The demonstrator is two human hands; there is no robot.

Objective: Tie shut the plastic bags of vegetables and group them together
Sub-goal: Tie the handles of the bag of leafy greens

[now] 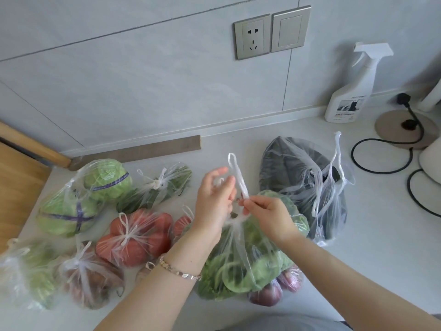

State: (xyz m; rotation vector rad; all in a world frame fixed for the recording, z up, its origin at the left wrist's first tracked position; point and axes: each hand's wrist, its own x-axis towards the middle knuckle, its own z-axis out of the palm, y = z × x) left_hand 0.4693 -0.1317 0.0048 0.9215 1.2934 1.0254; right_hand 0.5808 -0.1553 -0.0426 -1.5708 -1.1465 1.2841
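A clear plastic bag of leafy greens [248, 261] stands on the counter in front of me. My left hand [214, 201] and my right hand [269, 213] meet above its gathered neck, each pinching one of its white handles [237, 175]; one handle loop sticks up between them. To the left lie knotted bags: tomatoes [136, 235], cabbages [83, 199], dark greens [157, 187], brownish vegetables [90, 275] and pale green ones [28, 273]. Behind on the right, a bag of dark vegetables [310, 187] has loose, untied handles. A bag of purple onions [279, 287] peeks from under the greens.
A white spray bottle [350, 91] stands against the tiled wall at the back right. A black cable [381, 163] loops across the counter beside a round kettle base [405, 127]. A wooden board [21, 182] borders the left edge. A socket [253, 35] is on the wall.
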